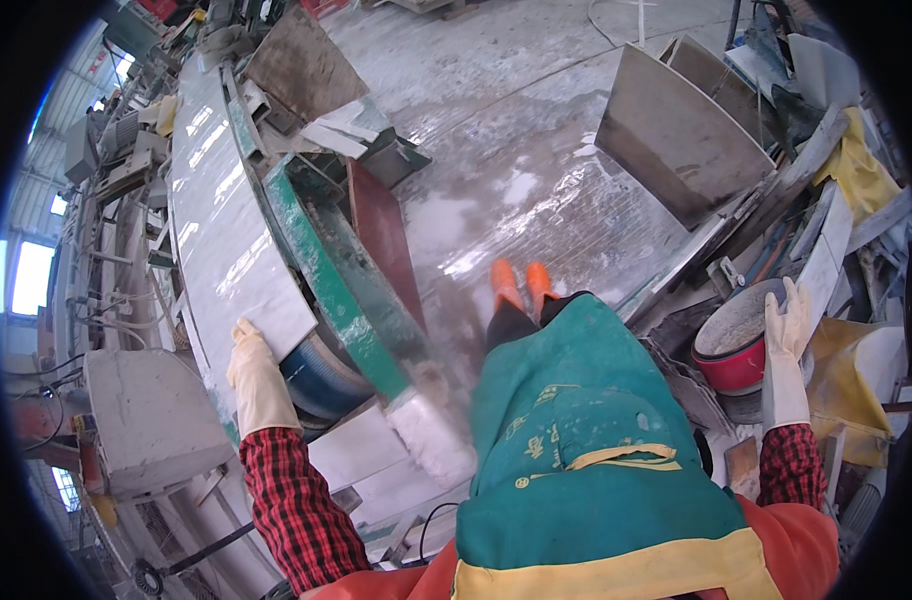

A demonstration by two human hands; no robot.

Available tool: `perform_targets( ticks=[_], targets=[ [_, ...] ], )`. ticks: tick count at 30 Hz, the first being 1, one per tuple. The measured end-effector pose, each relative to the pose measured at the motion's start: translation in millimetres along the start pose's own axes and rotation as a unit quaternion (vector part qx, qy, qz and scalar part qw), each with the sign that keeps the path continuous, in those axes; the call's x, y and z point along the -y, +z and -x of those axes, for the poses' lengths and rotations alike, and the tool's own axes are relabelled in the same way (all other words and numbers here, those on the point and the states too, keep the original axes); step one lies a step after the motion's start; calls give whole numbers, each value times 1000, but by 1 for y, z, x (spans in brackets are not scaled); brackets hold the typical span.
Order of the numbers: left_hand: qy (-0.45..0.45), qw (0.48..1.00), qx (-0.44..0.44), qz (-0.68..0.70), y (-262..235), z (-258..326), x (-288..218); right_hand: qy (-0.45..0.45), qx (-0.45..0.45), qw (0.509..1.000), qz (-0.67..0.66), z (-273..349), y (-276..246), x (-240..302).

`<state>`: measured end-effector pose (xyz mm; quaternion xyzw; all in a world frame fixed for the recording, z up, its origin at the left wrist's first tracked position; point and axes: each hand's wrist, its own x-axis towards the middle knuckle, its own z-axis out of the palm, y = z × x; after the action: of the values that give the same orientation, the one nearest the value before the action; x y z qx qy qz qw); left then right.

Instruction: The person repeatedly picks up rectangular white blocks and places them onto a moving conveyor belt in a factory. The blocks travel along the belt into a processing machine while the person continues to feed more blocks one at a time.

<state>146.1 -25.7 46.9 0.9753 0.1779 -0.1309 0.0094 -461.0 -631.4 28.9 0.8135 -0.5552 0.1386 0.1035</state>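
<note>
A long, glossy white stone slab (216, 215) runs away from me along the left side. At its near end, my left hand (253, 362) in a cream rubber glove is closed over the slab, its fingers bent and partly hidden. Out to the right, my right hand (788, 325), gloved alike, is raised with its fingers apart and nothing visible in it. It is beside a red bucket (731, 372) with grey, crusted contents and in front of a pale, narrow board (829, 255). Whether it touches either one I cannot tell.
A blue-grey roller (321, 378) and a green metal beam (331, 280) lie right of the slab. Brown stone panels (676, 140) lean at the far right. Yellow cloth (864, 165) and scrap pieces crowd that side. The concrete floor (516, 170) is wet around my orange boots (506, 280).
</note>
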Motion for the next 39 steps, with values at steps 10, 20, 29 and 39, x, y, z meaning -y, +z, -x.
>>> perform_targets(
  ticks=[10, 20, 29, 39],
  targets=[
    [-5, 999, -44, 13, -1, 6, -4, -6, -20, 1000, 8, 11, -7, 15],
    [43, 896, 50, 440, 11, 12, 14, -18, -35, 999, -16, 19, -33, 42],
    [149, 905, 62, 394, 39, -68, 52, 242, -24, 969, -28, 21, -42, 29],
    [427, 869, -103, 226, -11, 111, 16, 260, 15, 897, -356, 42, -76, 20]
  ],
)
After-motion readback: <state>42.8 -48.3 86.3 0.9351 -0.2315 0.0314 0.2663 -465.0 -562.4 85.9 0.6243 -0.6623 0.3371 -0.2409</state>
